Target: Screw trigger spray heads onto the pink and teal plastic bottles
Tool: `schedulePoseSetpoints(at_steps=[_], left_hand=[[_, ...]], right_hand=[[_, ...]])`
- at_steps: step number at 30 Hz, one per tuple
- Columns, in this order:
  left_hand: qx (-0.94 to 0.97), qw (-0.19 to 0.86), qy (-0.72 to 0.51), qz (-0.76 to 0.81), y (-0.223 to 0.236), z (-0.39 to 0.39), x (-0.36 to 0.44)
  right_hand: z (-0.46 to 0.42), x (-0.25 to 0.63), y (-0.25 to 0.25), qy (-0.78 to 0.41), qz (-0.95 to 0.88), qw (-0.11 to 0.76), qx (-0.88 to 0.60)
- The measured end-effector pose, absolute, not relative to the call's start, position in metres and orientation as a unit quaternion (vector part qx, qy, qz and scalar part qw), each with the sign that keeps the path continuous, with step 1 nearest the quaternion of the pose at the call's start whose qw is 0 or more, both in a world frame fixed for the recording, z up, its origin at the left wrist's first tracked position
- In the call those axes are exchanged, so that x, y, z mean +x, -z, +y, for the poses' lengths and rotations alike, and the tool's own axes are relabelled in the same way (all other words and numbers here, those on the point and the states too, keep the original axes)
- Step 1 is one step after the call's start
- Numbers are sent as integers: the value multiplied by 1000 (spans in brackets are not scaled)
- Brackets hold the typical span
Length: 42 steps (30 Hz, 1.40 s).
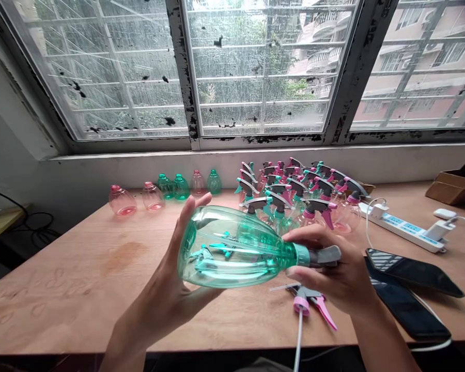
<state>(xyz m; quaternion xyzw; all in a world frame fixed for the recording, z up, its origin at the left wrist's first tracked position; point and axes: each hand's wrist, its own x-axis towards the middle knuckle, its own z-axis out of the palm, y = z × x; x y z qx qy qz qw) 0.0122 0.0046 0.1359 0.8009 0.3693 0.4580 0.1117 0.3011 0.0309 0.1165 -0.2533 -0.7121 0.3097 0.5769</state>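
Note:
A clear green spray bottle (232, 248) lies on its side in the air above the table, base to the left. My left hand (165, 294) is closed around its base, thumb and fingers on opposite sides. At the neck, my right hand (339, 276) pinches the teal collar (302, 254) of the grey-topped spray head (325, 256). Teal spray-head parts (205, 258) show through the clear plastic; I cannot tell whether they are inside or behind. Below my right hand, a pink and grey spray head (302, 305) with a white tube rests on the table.
Several capless pink bottles (123, 201) and green bottles (214, 182) stand along the back left. A cluster of bottles with spray heads (282, 196) fills the back centre. To the right are a power strip (406, 227), two phones (414, 274), cables and a cardboard box (451, 188).

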Motion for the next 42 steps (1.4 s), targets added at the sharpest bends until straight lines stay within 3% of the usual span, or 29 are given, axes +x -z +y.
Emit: schedulePoseSetpoints(at_steps=[21,31,42], left_hand=[[787,124,-452,401,-136,9,14],[800,62,-483,350,-137,10,15],[787,118,-485,363,-141,1,11]], right_hand=[[33,306,-118,-277,-725,570,-269],[32,302,-117,-309,-713,571,-265],[34,303,-115,-288,-733,558,-263]])
